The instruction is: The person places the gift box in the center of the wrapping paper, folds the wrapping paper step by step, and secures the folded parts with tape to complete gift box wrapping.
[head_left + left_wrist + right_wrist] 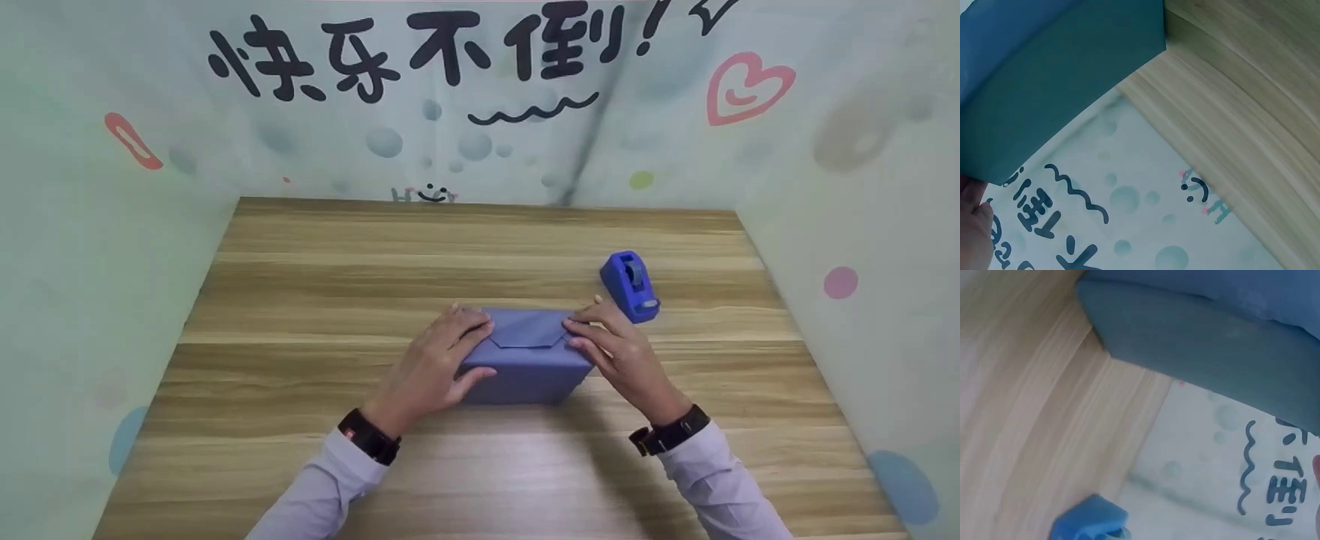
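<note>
A box wrapped in blue-purple paper [517, 382] stands on the table, with a trapezoid paper flap [529, 328] folded over its top. My left hand [427, 364] holds the box's left upper edge, fingers over the top and thumb near the front edge. At the right upper edge, my right hand [626, 356] has its fingertips on the corner beside the flap. Each wrist view shows a side of the wrapped box [1072, 84] close up, with part of the left hand [974, 230] at the lower left. The box's underside is hidden.
Behind the right hand lies a blue tape dispenser [630, 286], partly visible in the right wrist view too. The wooden table [300, 300] is bordered at the back and sides by a pale printed backdrop [465, 150] with dark lettering.
</note>
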Demonstrator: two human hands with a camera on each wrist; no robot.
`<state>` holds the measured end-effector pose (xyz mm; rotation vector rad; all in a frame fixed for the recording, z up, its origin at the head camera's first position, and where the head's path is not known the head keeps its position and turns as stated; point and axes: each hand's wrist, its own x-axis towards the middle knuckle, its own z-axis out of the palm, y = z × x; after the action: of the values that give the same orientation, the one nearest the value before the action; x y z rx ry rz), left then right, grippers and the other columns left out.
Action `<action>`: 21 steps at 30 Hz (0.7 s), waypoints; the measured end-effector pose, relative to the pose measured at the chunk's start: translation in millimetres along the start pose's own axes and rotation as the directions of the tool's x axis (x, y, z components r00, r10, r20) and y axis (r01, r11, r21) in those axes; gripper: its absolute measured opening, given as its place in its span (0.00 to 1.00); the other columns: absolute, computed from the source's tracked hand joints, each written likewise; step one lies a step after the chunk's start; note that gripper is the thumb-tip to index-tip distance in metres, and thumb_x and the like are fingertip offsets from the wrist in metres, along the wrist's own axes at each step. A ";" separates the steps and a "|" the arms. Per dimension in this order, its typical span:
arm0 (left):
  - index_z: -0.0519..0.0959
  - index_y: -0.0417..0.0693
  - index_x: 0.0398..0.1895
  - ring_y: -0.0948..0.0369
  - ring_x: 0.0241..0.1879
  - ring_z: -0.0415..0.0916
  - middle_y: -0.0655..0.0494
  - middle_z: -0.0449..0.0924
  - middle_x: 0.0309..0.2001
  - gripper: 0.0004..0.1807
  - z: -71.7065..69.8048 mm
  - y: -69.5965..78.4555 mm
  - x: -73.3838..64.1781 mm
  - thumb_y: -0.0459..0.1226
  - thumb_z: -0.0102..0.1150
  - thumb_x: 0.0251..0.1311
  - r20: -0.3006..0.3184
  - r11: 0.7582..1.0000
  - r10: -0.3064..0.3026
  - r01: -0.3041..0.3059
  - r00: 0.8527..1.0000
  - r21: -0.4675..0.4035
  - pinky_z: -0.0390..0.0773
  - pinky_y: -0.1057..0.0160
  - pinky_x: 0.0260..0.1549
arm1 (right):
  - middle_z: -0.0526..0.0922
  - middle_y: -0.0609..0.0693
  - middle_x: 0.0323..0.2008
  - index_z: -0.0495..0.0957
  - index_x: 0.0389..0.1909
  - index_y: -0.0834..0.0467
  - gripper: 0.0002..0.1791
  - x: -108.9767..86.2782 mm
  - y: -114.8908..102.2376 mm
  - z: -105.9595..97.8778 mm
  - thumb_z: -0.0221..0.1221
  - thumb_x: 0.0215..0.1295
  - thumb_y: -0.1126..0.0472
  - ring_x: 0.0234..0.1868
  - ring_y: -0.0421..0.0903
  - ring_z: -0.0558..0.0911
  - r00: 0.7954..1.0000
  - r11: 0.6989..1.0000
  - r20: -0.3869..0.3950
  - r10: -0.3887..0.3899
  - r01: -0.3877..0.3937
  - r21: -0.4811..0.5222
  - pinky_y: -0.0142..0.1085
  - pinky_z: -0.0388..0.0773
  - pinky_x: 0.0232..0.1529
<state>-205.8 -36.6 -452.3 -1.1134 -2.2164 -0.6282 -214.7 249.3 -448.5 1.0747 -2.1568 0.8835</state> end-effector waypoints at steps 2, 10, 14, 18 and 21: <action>0.76 0.39 0.53 0.53 0.57 0.70 0.47 0.74 0.54 0.26 0.8 0.7 0.4 0.47 0.62 0.56 0.010 1.000 -0.007 0.007 1.000 0.023 0.64 0.54 0.63 | 0.78 0.57 0.43 0.80 0.48 0.61 0.21 -1.4 -2.7 -1.3 0.57 0.62 0.50 0.50 0.55 0.76 0.999 0.999 0.036 -0.009 0.011 -0.049 0.48 0.62 0.65; 0.77 0.54 0.53 0.53 0.56 0.72 0.49 0.76 0.52 0.19 2.1 2.1 -1.3 0.46 0.57 0.59 0.036 0.993 -0.014 0.010 0.999 0.119 0.70 0.53 0.55 | 0.73 0.59 0.54 0.76 0.56 0.50 0.24 -12.2 -12.6 1.9 0.61 0.58 0.49 0.58 0.57 0.69 0.991 0.983 0.121 0.055 -0.033 -0.181 0.48 0.62 0.60; 0.79 0.55 0.51 0.53 0.57 0.71 0.49 0.76 0.53 0.17 3.4 2.8 -1.7 0.45 0.58 0.59 0.002 0.997 0.003 -0.003 1.000 0.078 0.67 0.52 0.58 | 0.74 0.57 0.55 0.76 0.55 0.54 0.21 -14.7 -16.2 7.0 0.56 0.64 0.50 0.58 0.60 0.69 0.997 0.984 0.076 0.029 -0.015 -0.175 0.48 0.61 0.61; 0.78 0.50 0.51 0.55 0.60 0.69 0.52 0.76 0.55 0.17 4.7 4.4 -1.7 0.42 0.58 0.59 -0.017 1.000 0.023 -0.023 1.000 0.009 0.62 0.53 0.64 | 0.76 0.55 0.54 0.76 0.55 0.58 0.21 -15.7 -19.0 11.2 0.53 0.66 0.52 0.59 0.59 0.70 0.999 0.986 0.042 -0.009 0.016 -0.166 0.49 0.60 0.63; 0.78 0.48 0.52 0.56 0.60 0.69 0.53 0.77 0.55 0.17 6.2 5.5 -2.5 0.40 0.58 0.59 -0.025 0.999 0.032 -0.032 0.999 -0.015 0.60 0.54 0.66 | 0.78 0.54 0.53 0.76 0.55 0.59 0.20 -16.1 -20.3 13.1 0.53 0.66 0.53 0.59 0.58 0.71 0.999 0.984 0.023 -0.023 0.027 -0.176 0.49 0.59 0.65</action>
<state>-201.7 -31.2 -457.6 -1.1405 -2.1720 -0.6434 -191.9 237.4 -462.1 1.0237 -2.1874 0.6591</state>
